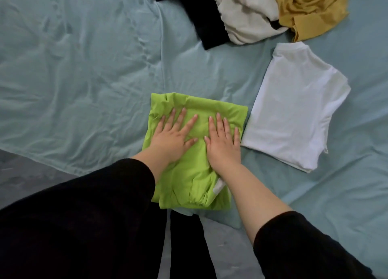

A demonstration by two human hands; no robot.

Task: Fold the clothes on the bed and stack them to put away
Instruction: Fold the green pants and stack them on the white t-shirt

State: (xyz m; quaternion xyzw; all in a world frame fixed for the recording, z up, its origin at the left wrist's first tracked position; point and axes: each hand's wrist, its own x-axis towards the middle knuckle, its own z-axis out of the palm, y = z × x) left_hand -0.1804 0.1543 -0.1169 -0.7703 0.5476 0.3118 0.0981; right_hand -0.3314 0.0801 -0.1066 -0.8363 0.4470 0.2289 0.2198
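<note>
Left hand (175,137), right hand (223,142) cover green garment (189,182), perhaps trousers.

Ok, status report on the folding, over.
Left hand and right hand flat, pressing the folded green garment. White shirt folded beside it, not stacked. Unfolded pile lies beyond; nothing in the way.

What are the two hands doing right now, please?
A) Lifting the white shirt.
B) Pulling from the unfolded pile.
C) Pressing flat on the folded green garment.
C: the left hand and the right hand both lie with straight fingers on the green garment; neither touches the white shirt.
</note>
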